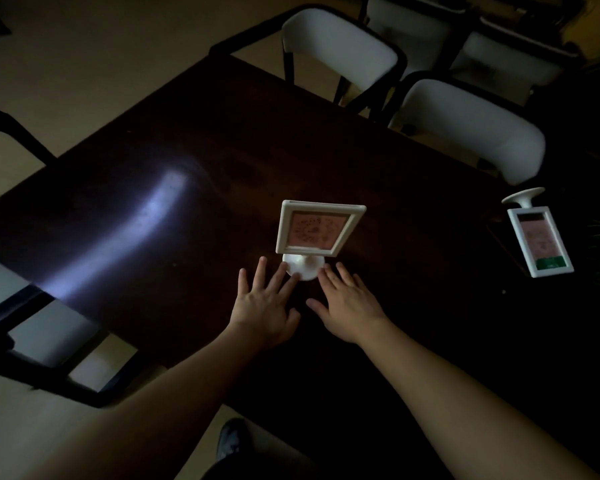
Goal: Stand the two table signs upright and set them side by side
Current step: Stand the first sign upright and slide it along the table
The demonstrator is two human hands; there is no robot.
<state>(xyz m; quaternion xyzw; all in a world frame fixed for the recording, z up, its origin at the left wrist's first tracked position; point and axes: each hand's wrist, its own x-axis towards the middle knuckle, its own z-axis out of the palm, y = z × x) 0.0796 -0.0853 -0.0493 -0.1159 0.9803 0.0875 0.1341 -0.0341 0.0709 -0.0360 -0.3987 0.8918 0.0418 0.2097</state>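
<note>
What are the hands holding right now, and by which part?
Nothing is gripped. Both open hands, left and right, lie flat, fingertips touching the upright sign's round base.

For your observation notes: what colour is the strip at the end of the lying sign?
Green, on the lying sign; head view.

I seem to be in a dim meeting or dining room: a long dark table (222,161) ringed by matching white-cushioned chairs (340,46) on black frames, with table signs (317,230) on it.
</note>
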